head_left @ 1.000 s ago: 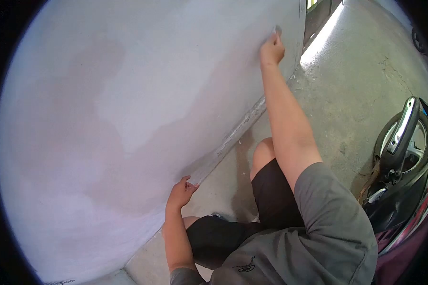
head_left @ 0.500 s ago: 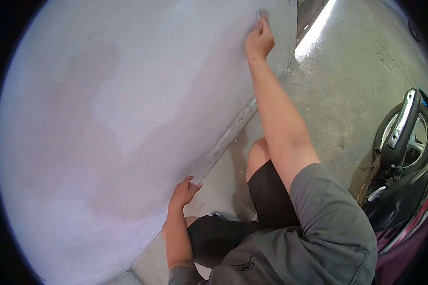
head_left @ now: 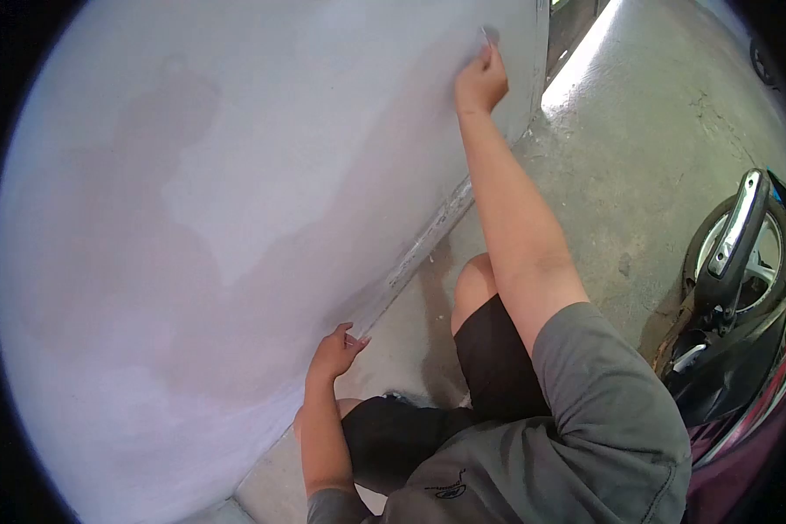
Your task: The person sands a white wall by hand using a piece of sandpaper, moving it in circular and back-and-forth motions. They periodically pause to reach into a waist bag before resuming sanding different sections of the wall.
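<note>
My right hand (head_left: pixel 483 80) is raised near the right edge of the white wall (head_left: pixel 279 157). It pinches a thin white strip (head_left: pixel 486 37) that points up past the fingertips, with a small dark shadow on the wall beside it. Low down by the wall's foot, my left hand (head_left: pixel 334 354) has its fingers curled and its thumb reaching towards the skirting (head_left: pixel 432 229). A sliver of something pale shows between those fingers, too small to make out.
A motorbike with its wheel (head_left: pixel 742 253) and exhaust (head_left: pixel 742 223) stands to the right on the concrete floor (head_left: pixel 611 192). My bent knees (head_left: pixel 474 284) are close to the wall. At the top right, bright light falls along a doorway edge (head_left: pixel 576 61).
My right hand has shifted slightly down and to the right along the wall, with the thin white strip still pinched. My left hand has barely moved.
</note>
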### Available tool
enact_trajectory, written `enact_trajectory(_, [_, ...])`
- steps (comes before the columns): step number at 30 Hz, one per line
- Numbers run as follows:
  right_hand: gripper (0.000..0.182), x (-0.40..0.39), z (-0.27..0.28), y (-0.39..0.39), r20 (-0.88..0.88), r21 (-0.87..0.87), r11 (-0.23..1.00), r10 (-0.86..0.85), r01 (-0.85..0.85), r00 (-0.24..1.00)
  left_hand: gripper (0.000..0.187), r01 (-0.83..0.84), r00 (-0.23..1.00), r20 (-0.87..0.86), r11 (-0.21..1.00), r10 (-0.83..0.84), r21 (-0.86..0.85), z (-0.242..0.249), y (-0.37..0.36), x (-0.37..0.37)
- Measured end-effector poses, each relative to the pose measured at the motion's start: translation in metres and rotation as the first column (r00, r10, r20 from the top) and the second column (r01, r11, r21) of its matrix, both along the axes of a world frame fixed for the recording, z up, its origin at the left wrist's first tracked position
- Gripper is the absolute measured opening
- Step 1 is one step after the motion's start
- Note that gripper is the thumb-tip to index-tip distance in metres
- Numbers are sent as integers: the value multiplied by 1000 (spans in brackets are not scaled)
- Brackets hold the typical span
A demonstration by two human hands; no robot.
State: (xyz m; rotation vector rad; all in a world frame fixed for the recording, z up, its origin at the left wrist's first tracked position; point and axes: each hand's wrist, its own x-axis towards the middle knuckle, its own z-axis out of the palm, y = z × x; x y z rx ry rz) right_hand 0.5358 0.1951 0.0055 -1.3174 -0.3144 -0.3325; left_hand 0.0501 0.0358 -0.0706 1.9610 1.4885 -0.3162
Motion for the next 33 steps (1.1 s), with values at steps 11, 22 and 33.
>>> enact_trajectory(11, [31,-11,68,-9,148,127,977,152,-171,977,67,2,1000,9,1000,-2,3,4,0,4])
enact_trajectory(22, [34,4,-7,-1,-601,162,967,254,-196,758,69,11,1000,-4,1000,-11,6,7,3,3])
enact_trajectory(33, [33,-135,133,-49,785,42,942,175,-332,594,73,-1,999,38,1000,1,13,10,-1,0])
